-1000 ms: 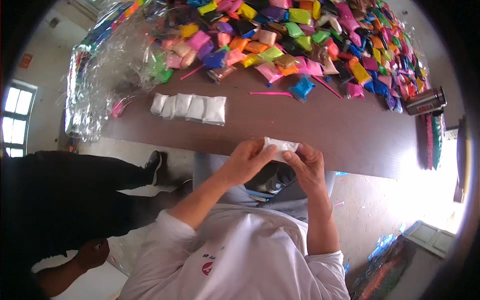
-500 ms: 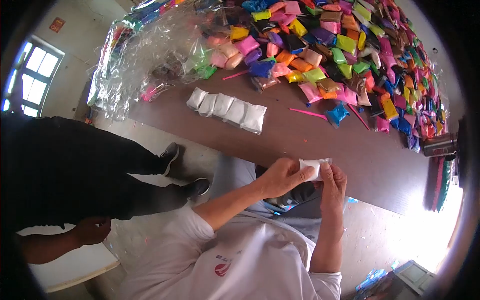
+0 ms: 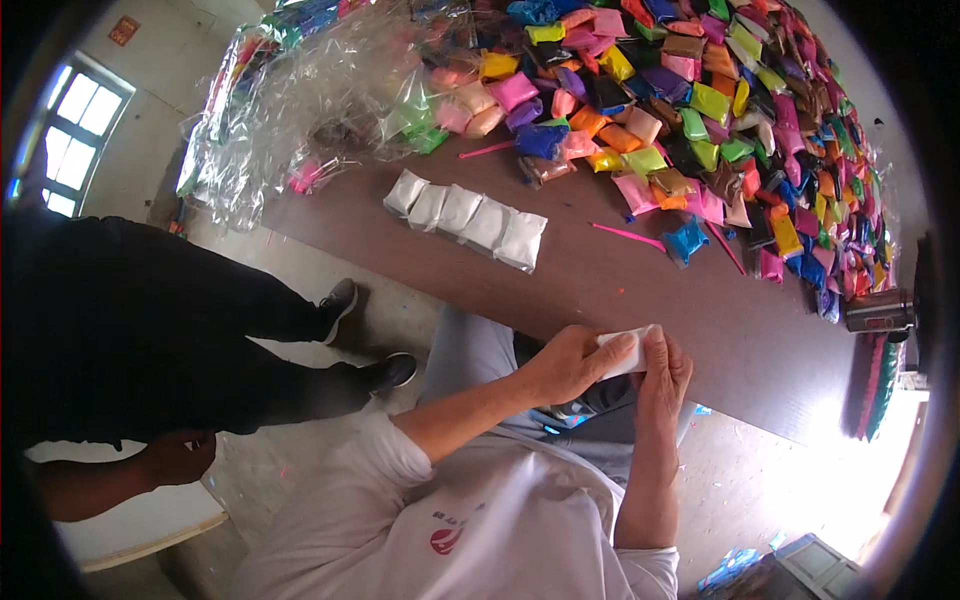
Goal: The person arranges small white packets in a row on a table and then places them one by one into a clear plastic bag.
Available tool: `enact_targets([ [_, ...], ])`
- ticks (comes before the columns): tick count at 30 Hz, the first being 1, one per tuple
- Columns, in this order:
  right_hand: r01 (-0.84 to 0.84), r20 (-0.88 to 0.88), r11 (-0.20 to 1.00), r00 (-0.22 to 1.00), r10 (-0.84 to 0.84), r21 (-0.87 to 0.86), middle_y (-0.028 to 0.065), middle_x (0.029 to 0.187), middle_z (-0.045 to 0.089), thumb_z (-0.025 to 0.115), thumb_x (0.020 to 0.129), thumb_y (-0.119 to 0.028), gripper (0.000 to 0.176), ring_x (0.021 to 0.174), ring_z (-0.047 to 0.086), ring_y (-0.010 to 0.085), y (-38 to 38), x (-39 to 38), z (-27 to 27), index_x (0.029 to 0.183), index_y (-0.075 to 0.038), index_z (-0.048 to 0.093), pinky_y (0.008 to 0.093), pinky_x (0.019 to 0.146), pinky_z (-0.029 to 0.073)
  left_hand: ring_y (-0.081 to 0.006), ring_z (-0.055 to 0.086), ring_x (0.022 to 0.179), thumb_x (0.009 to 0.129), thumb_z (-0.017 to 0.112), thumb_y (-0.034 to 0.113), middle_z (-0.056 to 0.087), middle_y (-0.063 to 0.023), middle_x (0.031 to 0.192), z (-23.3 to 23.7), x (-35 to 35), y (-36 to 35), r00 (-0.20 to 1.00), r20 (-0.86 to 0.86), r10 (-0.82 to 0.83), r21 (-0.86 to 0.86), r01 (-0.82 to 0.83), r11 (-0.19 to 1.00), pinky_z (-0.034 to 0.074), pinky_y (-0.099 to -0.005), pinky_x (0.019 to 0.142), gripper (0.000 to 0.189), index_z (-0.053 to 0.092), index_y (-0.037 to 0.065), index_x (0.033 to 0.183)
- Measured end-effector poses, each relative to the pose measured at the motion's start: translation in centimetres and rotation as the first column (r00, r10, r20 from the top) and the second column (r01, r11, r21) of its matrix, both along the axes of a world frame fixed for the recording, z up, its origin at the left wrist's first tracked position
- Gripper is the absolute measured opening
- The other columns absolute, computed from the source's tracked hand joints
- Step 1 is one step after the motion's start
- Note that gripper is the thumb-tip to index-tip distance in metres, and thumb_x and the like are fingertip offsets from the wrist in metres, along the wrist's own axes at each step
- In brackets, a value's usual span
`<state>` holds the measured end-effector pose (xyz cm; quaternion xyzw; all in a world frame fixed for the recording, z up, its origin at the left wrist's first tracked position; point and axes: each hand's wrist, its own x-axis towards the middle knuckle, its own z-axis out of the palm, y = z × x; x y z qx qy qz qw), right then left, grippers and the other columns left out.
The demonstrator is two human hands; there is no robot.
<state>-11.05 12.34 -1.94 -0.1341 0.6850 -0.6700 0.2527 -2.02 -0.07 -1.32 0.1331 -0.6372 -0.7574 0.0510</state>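
Fingers (image 3: pixel 592 362) of left hand (image 3: pixel 562 368) and right hand (image 3: pixel 664 378) pinch one white packet (image 3: pixel 628 352) between them, just off the counter (image 3: pixel 600 290) edge, its long axis lying roughly left-to-right.

Nothing here reads clearly. My white shirt (image 3: pixel 500 500) carries a red emblem (image 3: pixel 445 541) with a short line of small marks above it, too blurred to make out. A small red sign (image 3: pixel 125 30) hangs on the wall, its characters illegible. The metal canister (image 3: pixel 878 310) at the counter's (image 3: pixel 640 290) right edge bears a dark label I cannot read.
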Motion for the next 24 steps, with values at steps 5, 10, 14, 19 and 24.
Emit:
enact_targets([
  [5,0.145,0.122,0.989,0.983,-0.139,-0.041,-0.0046,0.06,0.048,0.057,0.093,-0.033,0.035,0.051,0.04,0.0035,-0.2,0.8,0.2,0.074,-0.004,0.061,0.0204,0.044,0.029,-0.0055,0.048,0.066,0.095,0.046,0.047,0.056,0.0005,0.071,0.1,-0.2,0.0,0.997,-0.046,0.066,0.04,-0.065,0.997,0.039,-0.0244,0.056,0.049,0.062,0.0,0.095],
  [10,-0.037,0.069,0.999,0.997,0.04,-0.031,-0.0036,0.064,0.052,0.061,0.091,-0.03,0.029,0.054,0.042,0.0036,0.9,-0.1,0.6,0.082,-0.003,0.065,0.0198,0.047,0.032,-0.0063,0.048,0.067,0.094,0.045,0.049,0.057,-0.0008,0.071,-0.6,0.5,-0.7,1.0,-0.001,-0.014,0.049,0.014,0.999,0.04,-0.0257,0.056,0.053,0.062,-0.001,0.092],
  [14,-0.081,-0.112,0.993,0.99,0.091,0.088,-0.0031,0.064,0.053,0.06,0.091,-0.033,0.033,0.056,0.043,0.0036,0.8,-0.5,0.8,0.084,-0.001,0.065,0.0197,0.048,0.033,-0.0042,0.043,0.059,0.094,0.045,0.05,0.051,0.0021,0.066,-1.6,0.5,-0.4,0.99,0.043,-0.132,0.151,0.125,0.981,0.033,-0.0225,0.049,0.051,0.061,0.003,0.085],
  [19,-0.052,-0.028,0.992,0.998,0.055,0.111,-0.0041,0.064,0.051,0.059,0.092,-0.034,0.035,0.056,0.041,0.0031,0.1,0.3,1.0,0.082,-0.001,0.065,0.0201,0.047,0.03,-0.0044,0.041,0.059,0.095,0.045,0.048,0.047,0.0036,0.065,-1.0,0.4,-0.1,0.999,-0.023,-0.022,0.013,0.022,1.0,0.033,-0.0229,0.05,0.048,0.06,0.003,0.085],
  [24,0.084,-0.043,0.996,0.996,-0.082,0.036,-0.0045,0.061,0.05,0.058,0.092,-0.035,0.034,0.051,0.04,0.0036,-0.2,0.5,0.1,0.08,-0.003,0.063,0.0202,0.045,0.029,-0.0051,0.042,0.064,0.095,0.046,0.046,0.05,0.003,0.069,-0.5,0.3,0.0,0.998,-0.062,0.019,0.042,-0.017,0.999,0.035,-0.0237,0.054,0.047,0.061,0.002,0.091],
])
